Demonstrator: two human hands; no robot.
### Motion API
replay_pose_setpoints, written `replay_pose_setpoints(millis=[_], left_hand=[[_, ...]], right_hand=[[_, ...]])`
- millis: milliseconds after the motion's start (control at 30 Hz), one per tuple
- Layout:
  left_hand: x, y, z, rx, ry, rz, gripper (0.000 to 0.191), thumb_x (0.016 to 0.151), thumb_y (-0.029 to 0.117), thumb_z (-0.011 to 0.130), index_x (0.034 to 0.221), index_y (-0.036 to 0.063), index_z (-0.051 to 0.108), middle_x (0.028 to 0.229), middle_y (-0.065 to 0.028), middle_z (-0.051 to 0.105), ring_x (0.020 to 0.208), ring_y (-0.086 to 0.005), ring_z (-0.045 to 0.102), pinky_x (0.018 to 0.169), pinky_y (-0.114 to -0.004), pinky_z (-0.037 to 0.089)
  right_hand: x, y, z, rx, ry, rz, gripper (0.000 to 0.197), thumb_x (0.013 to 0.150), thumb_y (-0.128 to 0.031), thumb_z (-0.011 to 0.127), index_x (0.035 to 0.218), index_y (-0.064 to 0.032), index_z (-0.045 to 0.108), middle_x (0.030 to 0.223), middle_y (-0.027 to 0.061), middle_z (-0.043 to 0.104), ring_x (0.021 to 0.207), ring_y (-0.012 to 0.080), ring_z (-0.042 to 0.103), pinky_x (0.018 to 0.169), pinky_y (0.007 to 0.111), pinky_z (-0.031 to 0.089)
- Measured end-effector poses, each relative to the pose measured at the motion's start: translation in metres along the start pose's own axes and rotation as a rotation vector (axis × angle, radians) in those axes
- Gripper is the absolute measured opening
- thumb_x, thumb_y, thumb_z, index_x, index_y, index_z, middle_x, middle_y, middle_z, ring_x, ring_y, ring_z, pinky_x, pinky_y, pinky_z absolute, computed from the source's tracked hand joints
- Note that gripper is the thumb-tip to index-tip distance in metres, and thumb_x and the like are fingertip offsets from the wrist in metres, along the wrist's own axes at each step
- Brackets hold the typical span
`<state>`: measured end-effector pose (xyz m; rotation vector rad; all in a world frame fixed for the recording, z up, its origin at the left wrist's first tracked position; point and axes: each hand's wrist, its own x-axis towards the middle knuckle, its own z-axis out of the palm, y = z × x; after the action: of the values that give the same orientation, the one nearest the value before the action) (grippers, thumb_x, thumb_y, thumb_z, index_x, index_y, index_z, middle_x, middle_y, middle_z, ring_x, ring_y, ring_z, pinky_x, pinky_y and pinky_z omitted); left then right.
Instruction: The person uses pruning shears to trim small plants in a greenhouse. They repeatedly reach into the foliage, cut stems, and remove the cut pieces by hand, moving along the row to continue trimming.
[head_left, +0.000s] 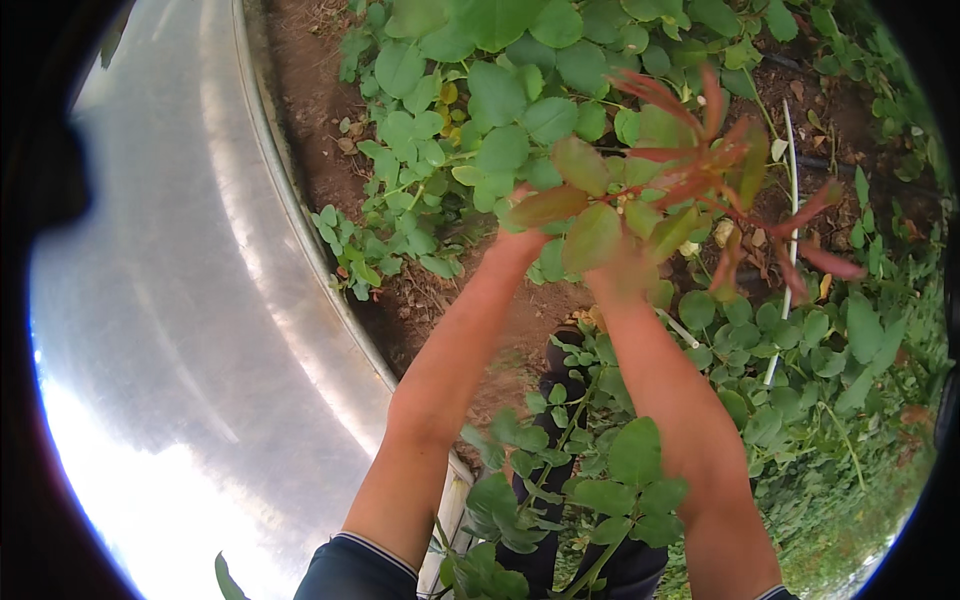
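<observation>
Both of my arms reach forward into a leafy bush that looks like a rose. My left hand (525, 225) goes in among green leaves (502, 150), which cover its fingers. My right hand (619, 270) is blurred and lies mostly behind a shoot with reddish young leaves (697, 172). What either hand holds or touches is hidden by the foliage.
Translucent plastic sheeting (202, 262) with a long rail (300, 217) along its edge stands at the left. A thin white rod (791, 195) leans among leaves at the right. More leafy stems (615, 495) rise near my legs. Brown soil (311, 97) shows between plants.
</observation>
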<state>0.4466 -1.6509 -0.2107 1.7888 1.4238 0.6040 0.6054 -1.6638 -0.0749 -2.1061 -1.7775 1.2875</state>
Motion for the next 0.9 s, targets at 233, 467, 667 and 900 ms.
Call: replay_pose_setpoints(millis=[233,467,667,900], left_hand=[[-0.018,-0.007,0.003,0.139,0.045,0.184,0.034,0.083,0.025,0.069,0.111,0.0076,0.062,0.102,-0.0084,0.067,0.091,-0.0261,0.066,0.079,-0.038,0.054],[-0.030,-0.025,-0.005,0.500,0.388,0.401,0.037,0.088,0.030,0.064,0.116,0.0051,0.059,0.105,-0.0095,0.066,0.091,-0.0265,0.067,0.081,-0.039,0.056],[-0.012,0.056,-0.010,0.770,0.018,0.093,0.028,0.091,0.026,0.060,0.098,-0.0005,0.066,0.096,-0.0143,0.070,0.082,-0.0318,0.065,0.075,-0.044,0.053],[0.007,0.141,-0.041,0.249,-0.096,-0.310,0.035,0.094,0.030,0.057,0.105,-0.0007,0.067,0.103,-0.0217,0.069,0.101,-0.0390,0.063,0.085,-0.048,0.048]], right_hand=[[-0.071,-0.041,-0.106,0.322,-0.077,-0.079,0.020,0.090,-0.015,0.057,0.101,0.0001,0.063,0.089,0.0241,0.066,0.078,0.0400,0.065,0.068,0.046,0.052],[-0.172,0.006,-0.249,0.377,0.276,0.155,0.016,0.091,-0.008,0.061,0.100,0.0044,0.065,0.081,0.0199,0.068,0.071,0.0279,0.069,0.066,0.035,0.055],[-0.179,0.072,-0.241,0.016,0.068,0.382,0.032,0.089,-0.022,0.068,0.103,0.0070,0.065,0.086,0.0217,0.070,0.076,0.0309,0.071,0.072,0.037,0.056],[-0.168,0.099,-0.220,0.433,0.055,0.410,0.027,0.089,-0.017,0.061,0.103,0.0060,0.061,0.077,0.0140,0.068,0.069,0.0221,0.066,0.065,0.035,0.054]])
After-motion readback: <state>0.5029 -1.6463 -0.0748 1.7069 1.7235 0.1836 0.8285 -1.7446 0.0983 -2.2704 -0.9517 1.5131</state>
